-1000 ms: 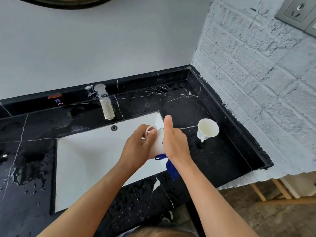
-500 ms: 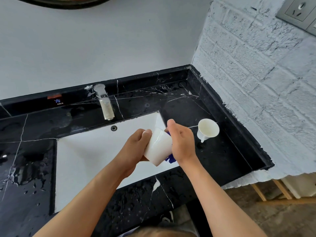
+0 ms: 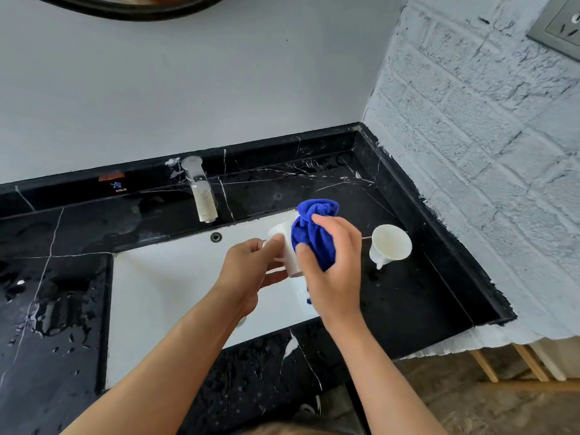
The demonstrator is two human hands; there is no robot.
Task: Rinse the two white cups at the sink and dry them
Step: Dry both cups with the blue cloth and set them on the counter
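My left hand (image 3: pixel 251 271) grips a white cup (image 3: pixel 287 246) by its handle side, holding it above the right end of the white sink basin (image 3: pixel 163 284). My right hand (image 3: pixel 332 262) holds a bunched blue cloth (image 3: pixel 314 230) and presses it against the cup's right side. Most of the cup is hidden between the hand and the cloth. A second white cup (image 3: pixel 390 246) stands on the black marble counter (image 3: pixel 408 293) to the right of the basin, its handle toward me.
A chrome faucet (image 3: pixel 201 193) stands behind the basin, no water running. The counter left of the basin is wet with puddles and drops. A painted brick wall (image 3: pixel 486 152) bounds the counter on the right. The counter's front edge drops off at lower right.
The cup was turned in my hands, from bottom toward me to side-on. The blue cloth, earlier hanging below my right hand, is now bunched on top against the cup.
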